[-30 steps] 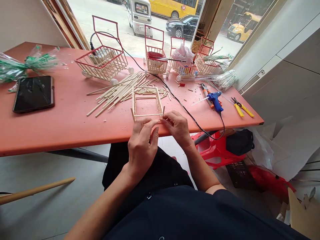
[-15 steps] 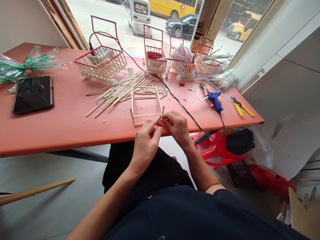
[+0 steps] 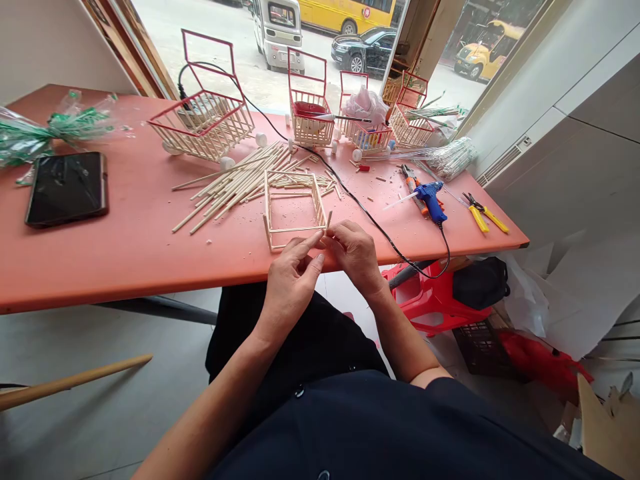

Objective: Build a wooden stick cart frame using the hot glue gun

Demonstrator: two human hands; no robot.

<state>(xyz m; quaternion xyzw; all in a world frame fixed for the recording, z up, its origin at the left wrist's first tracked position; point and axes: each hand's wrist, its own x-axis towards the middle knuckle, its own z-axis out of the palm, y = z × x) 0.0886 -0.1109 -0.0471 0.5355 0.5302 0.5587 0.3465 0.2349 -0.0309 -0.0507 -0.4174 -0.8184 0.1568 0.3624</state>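
Observation:
An open box-shaped frame of thin wooden sticks (image 3: 297,230) stands at the table's near edge, with short upright ends at its front corners. My left hand (image 3: 295,277) reaches to the front right corner, index finger stretched along it and thumb below, closed on the frame. From the other side my right hand (image 3: 354,252) pinches the same corner between thumb and bent fingers. My fingertips hide the joint itself. Just behind the frame lies a loose pile of wooden sticks (image 3: 240,183), with short cut pieces beside it.
Small stick-built carts (image 3: 210,130) with red rims and handles stand along the back. At the right lie a blue glue gun (image 3: 431,200), its black cable (image 3: 363,208) crossing the table, and yellow-handled pliers (image 3: 484,215). A black phone (image 3: 67,189) lies left, near plastic wrapping (image 3: 50,133).
The stick frame has shifted very slightly to the right at its front corners. Both hands keep their hold at the corner, almost still.

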